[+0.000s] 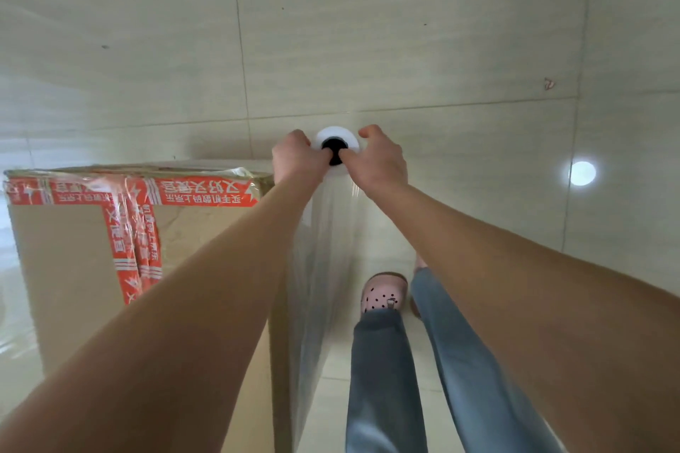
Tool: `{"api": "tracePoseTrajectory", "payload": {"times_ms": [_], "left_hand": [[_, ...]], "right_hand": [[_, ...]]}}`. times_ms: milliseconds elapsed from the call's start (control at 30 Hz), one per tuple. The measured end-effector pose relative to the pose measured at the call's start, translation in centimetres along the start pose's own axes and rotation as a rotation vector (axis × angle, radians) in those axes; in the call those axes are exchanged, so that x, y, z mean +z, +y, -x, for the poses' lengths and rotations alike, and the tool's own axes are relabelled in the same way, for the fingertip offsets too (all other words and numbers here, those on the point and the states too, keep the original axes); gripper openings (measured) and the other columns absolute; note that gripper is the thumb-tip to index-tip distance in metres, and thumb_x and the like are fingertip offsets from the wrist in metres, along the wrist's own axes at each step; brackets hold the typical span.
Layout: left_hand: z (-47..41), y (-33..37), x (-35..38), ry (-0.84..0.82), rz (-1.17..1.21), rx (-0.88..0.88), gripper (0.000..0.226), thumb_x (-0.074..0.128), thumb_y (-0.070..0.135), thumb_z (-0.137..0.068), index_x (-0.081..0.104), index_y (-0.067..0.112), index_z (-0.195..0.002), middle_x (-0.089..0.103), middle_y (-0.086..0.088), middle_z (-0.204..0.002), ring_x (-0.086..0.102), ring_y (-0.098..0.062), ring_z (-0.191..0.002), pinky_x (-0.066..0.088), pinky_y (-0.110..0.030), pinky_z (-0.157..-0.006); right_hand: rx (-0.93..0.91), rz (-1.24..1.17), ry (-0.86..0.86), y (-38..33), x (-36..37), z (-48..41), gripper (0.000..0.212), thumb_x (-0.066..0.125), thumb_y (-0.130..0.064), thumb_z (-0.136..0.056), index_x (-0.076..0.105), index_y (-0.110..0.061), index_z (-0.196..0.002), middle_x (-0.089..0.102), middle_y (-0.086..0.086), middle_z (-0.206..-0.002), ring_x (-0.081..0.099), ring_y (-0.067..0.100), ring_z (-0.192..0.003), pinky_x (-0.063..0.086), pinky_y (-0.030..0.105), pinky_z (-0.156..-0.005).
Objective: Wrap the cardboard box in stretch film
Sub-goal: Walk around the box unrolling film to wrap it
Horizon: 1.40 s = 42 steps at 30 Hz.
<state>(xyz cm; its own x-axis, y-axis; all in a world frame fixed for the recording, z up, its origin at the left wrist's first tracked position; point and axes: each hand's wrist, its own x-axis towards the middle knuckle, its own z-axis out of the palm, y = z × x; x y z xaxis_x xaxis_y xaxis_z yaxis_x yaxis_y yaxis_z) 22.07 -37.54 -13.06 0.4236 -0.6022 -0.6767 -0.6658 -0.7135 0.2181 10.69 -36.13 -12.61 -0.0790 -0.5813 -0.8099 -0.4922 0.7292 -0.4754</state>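
Left hand (296, 158), right hand (382, 162) grip roll (335, 133) beside box (66, 250).

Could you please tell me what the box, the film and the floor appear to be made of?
The box looks like matte brown cardboard, with glossy red printed tape. The film seems thin clear plastic, shiny and see-through. The floor is probably polished tile: grout lines, lamp reflection.

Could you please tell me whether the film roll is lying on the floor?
No, the left hand and right hand hold the roll upright by its top end, beside the box.
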Motion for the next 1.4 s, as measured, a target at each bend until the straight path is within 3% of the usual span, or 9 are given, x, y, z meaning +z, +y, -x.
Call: {"api": "tracePoseTrajectory", "payload": {"times_ms": [200, 433, 567, 667, 867, 1000, 1067, 1267, 1400], "left_hand": [[0.0, 1.2, -1.0, -0.030, -0.422, 0.344, 0.024, 0.053, 0.006, -0.086, 0.053, 0.012, -0.109, 0.059, -0.010, -0.101, 0.057, -0.030, -0.086, 0.040, -0.033, -0.063], [0.1, 1.1, -1.0, -0.093, -0.541, 0.387, 0.027, 0.051, 0.002, -0.087, 0.051, 0.010, -0.113, 0.056, -0.014, -0.106, 0.058, -0.035, -0.094, 0.043, -0.036, -0.067], [-0.5, 1.6, -1.0, -0.169, -0.663, 0.469, 0.040, 0.055, 0.010, -0.087, 0.050, 0.017, -0.127, 0.052, -0.009, -0.117, 0.060, -0.034, -0.101, 0.047, -0.037, -0.069], [-1.7, 2.8, -1.4, -0.171, -0.755, 0.487, 0.028, 0.054, 0.011, -0.086, 0.061, 0.017, -0.112, 0.060, -0.008, -0.113, 0.061, -0.030, -0.103, 0.044, -0.033, -0.070], [-4.8, 4.3, -3.9, -0.159, -0.564, 0.316, 0.026, 0.052, 0.003, -0.081, 0.068, 0.011, -0.100, 0.065, -0.010, -0.101, 0.063, -0.030, -0.096, 0.044, -0.030, -0.066], [-6.6, 4.2, -5.2, -0.130, -0.403, 0.208, 0.016, 0.051, 0.001, -0.078, 0.063, 0.010, -0.080, 0.057, -0.006, -0.074, 0.060, -0.028, -0.076, 0.041, -0.028, -0.058], [-7.4, 4.1, -5.6, -0.126, -0.354, 0.186, 0.013, 0.052, 0.002, -0.076, 0.058, 0.011, -0.069, 0.051, -0.003, -0.063, 0.055, -0.027, -0.069, 0.038, -0.026, -0.053], [-8.9, 3.8, -6.7, -0.116, -0.279, 0.146, 0.017, 0.053, 0.005, -0.078, 0.049, 0.012, -0.063, 0.047, -0.002, -0.058, 0.050, -0.026, -0.063, 0.030, -0.023, -0.042], [-8.7, 3.4, -6.9, -0.086, -0.230, 0.167, 0.011, 0.055, 0.007, -0.079, 0.064, 0.006, -0.085, 0.056, -0.006, -0.070, 0.055, -0.028, -0.070, 0.040, -0.027, -0.053]], "right_hand": [[-0.011, -0.027, 0.009, -1.2, 0.9, 0.2, 0.024, 0.053, -0.013, -0.087, 0.060, -0.017, -0.109, 0.060, 0.001, -0.101, 0.055, 0.023, -0.086, 0.040, 0.026, -0.069], [-0.017, 0.013, 0.021, -0.5, 1.4, 0.7, 0.020, 0.050, -0.010, -0.089, 0.061, -0.015, -0.105, 0.051, -0.004, -0.081, 0.053, 0.023, -0.080, 0.038, 0.028, -0.067], [-0.015, 0.052, -0.028, -1.2, 1.3, 0.1, 0.017, 0.051, -0.016, -0.088, 0.062, -0.018, -0.101, 0.062, 0.004, -0.094, 0.059, 0.030, -0.089, 0.040, 0.029, -0.070], [-0.037, 0.087, -0.043, -2.2, 0.9, -0.9, 0.011, 0.054, -0.022, -0.087, 0.063, -0.022, -0.092, 0.064, 0.005, -0.091, 0.060, 0.031, -0.090, 0.040, 0.030, -0.069], [0.024, -0.123, -0.026, -4.0, 0.2, -3.1, 0.051, 0.065, -0.035, -0.085, 0.051, -0.021, -0.132, 0.058, 0.004, -0.126, 0.057, 0.021, -0.113, 0.042, 0.027, -0.090], [0.162, -0.298, -0.148, -5.1, 1.1, -3.6, 0.074, 0.072, -0.032, -0.077, 0.036, -0.021, -0.141, 0.054, 0.004, -0.119, 0.065, 0.028, -0.097, 0.053, 0.040, -0.092], [0.183, -0.386, -0.152, -6.3, 2.0, -3.9, 0.069, 0.071, -0.025, -0.078, 0.039, -0.019, -0.138, 0.054, 0.001, -0.106, 0.067, 0.026, -0.086, 0.055, 0.041, -0.087], [0.124, -0.354, -0.035, -8.8, 3.5, -5.0, 0.034, 0.066, -0.018, -0.076, 0.052, -0.019, -0.108, 0.050, -0.011, -0.084, 0.066, 0.027, -0.092, 0.056, 0.043, -0.082], [0.110, -0.315, -0.004, -9.0, 3.8, -5.2, 0.041, 0.063, -0.019, -0.078, 0.055, -0.017, -0.118, 0.059, -0.002, -0.099, 0.063, 0.024, -0.098, 0.056, 0.042, -0.084]]}}
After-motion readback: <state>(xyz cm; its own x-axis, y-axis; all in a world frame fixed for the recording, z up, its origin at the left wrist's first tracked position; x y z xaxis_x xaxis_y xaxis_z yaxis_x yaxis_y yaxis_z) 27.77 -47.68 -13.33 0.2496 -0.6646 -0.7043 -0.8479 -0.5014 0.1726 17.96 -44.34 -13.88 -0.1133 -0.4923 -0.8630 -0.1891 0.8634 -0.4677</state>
